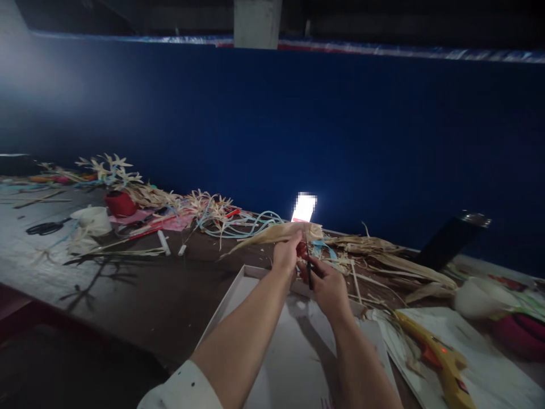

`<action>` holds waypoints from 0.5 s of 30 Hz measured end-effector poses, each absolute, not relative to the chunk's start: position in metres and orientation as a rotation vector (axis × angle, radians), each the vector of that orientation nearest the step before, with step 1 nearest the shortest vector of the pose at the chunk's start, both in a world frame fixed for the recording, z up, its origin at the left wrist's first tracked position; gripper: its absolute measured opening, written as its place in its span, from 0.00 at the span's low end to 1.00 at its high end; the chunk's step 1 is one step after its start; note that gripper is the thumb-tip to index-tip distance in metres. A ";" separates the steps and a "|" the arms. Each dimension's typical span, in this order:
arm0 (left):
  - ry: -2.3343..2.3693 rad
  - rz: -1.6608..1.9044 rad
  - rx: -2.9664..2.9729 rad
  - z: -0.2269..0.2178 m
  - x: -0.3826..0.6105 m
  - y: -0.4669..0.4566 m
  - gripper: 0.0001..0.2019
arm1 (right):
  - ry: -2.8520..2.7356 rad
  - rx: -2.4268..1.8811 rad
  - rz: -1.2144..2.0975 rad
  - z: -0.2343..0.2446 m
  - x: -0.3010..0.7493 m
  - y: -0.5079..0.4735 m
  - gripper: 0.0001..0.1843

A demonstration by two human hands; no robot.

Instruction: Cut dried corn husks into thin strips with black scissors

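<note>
My left hand (pixel 286 255) is closed on a pale dried corn husk (pixel 272 232), which stretches out to the left to a thin tip. In my right hand (pixel 330 284) is a pair of scissors (pixel 309 267) with dark handles. Its blades point up and cross the husk near the wide right end. Both hands are close together above the far edge of a shallow white box (pixel 298 341). Part of my right fingers is hidden behind the scissors.
A yellow glue gun (pixel 443 363) with a lit red light lies at right. More dried husks (pixel 409 264) and a dark bottle (pixel 451 238) are behind it. Husk flowers (pixel 110 167), blue cord (pixel 242 226), a white cup (pixel 91 218) and black scissors (pixel 47 227) lie left. A bright phone screen (pixel 304 207) stands behind.
</note>
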State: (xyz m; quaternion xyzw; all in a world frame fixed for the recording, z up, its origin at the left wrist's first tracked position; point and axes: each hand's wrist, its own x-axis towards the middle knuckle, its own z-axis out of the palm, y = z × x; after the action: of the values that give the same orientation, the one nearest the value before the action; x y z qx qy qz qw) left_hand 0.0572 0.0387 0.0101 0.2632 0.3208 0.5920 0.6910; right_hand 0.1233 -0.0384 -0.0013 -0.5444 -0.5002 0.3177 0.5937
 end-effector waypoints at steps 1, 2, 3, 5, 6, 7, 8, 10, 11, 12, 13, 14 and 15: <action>0.709 1.326 0.568 0.011 0.057 0.038 0.16 | -1.182 -1.272 0.718 0.000 0.123 -0.039 0.20; 0.701 1.327 0.549 0.012 0.058 0.037 0.16 | -1.205 -1.274 0.707 0.000 0.123 -0.040 0.21; 0.692 1.329 0.535 0.013 0.058 0.036 0.16 | -1.225 -1.273 0.700 0.001 0.123 -0.041 0.21; 0.673 1.330 0.521 0.015 0.057 0.034 0.16 | -1.254 -1.265 0.691 0.001 0.123 -0.041 0.21; 0.664 1.327 0.516 0.015 0.057 0.033 0.17 | -1.257 -1.263 0.687 0.001 0.123 -0.041 0.21; 0.655 1.319 0.513 0.016 0.057 0.033 0.18 | -1.256 -1.266 0.685 0.001 0.123 -0.041 0.20; 0.652 1.310 0.509 0.016 0.057 0.034 0.19 | -1.250 -1.270 0.684 0.000 0.123 -0.041 0.20; 0.665 1.298 0.512 0.014 0.056 0.035 0.22 | -1.237 -1.266 0.692 -0.001 0.123 -0.040 0.20; 0.682 1.302 0.522 0.013 0.055 0.037 0.22 | -1.233 -1.258 0.698 -0.002 0.123 -0.040 0.21; 0.707 1.312 0.536 0.012 0.055 0.038 0.22 | -1.233 -1.251 0.704 -0.003 0.123 -0.039 0.21; 0.739 1.329 0.550 0.012 0.054 0.040 0.22 | -1.235 -1.246 0.707 -0.004 0.123 -0.039 0.21; 0.769 1.347 0.562 0.011 0.054 0.041 0.21 | -1.237 -1.247 0.705 -0.004 0.122 -0.039 0.21; 0.796 1.364 0.572 0.011 0.054 0.041 0.20 | -1.240 -1.252 0.698 -0.005 0.122 -0.039 0.21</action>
State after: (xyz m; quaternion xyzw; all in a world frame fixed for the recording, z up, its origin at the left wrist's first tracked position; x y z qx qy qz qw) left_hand 0.0536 0.0411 0.0114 0.2537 0.3530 0.6045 0.6676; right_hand 0.1221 -0.0393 -0.0047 -0.5364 -0.5313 0.2989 0.5836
